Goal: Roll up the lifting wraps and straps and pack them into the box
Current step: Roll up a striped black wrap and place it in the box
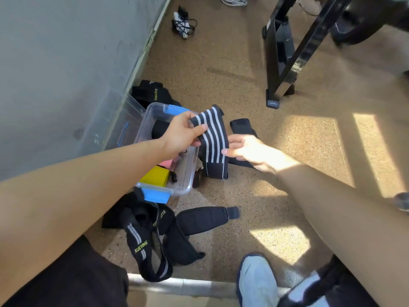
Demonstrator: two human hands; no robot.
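A black wrap with white stripes hangs above the floor beside the clear plastic box. My left hand pinches its upper end over the box. My right hand touches the wrap's right edge with straight fingers, with black strap ends lying under and behind it. Inside the box lie a dark roll, a yellow roll and something pink. More black straps marked XUEYING sprawl on the floor in front of the box, and another black bundle lies behind it.
The box's lid leans against the grey wall on the left. A black machine frame stands at the back right. A charger with cables lies by the wall. My shoe and a metal bar are at the bottom.
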